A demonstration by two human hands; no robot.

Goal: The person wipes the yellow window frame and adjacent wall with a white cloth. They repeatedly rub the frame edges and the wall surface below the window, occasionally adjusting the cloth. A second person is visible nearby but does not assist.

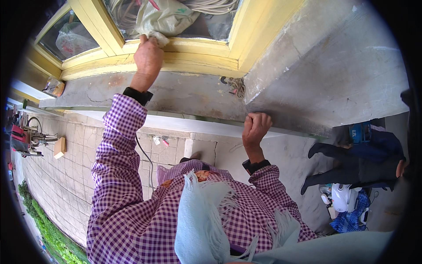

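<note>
Your left hand (148, 58) is bent tightly around a pale crumpled cloth (159, 39), which sticks out beyond the fingers. This cloth is at the lower rail of the yellow window frame (198, 49), just where the rail meets the glass; the fingertips are partly hidden. Your right hand (256, 130) is folded into a loose fist at the front edge of the grey windowsill (180, 86); I cannot tell if there is something inside it.

On the sill, between your two hands but nearer to the right one, lies a small tangled bundle of cord (237, 87), close to the corner with the grey wall (334, 75). Behind the glass you can see a whitish plastic bag (165, 20) and coiled cables (211, 6). Each of your wrists carries a black band, and your sleeves are in purple and white checks.

Below, at your left, a cardboard box (60, 148) stands on the tiled pavement (79, 176), near a bicycle (40, 137). At your right, well apart from your hands, there is another person in dark trousers (338, 170).
</note>
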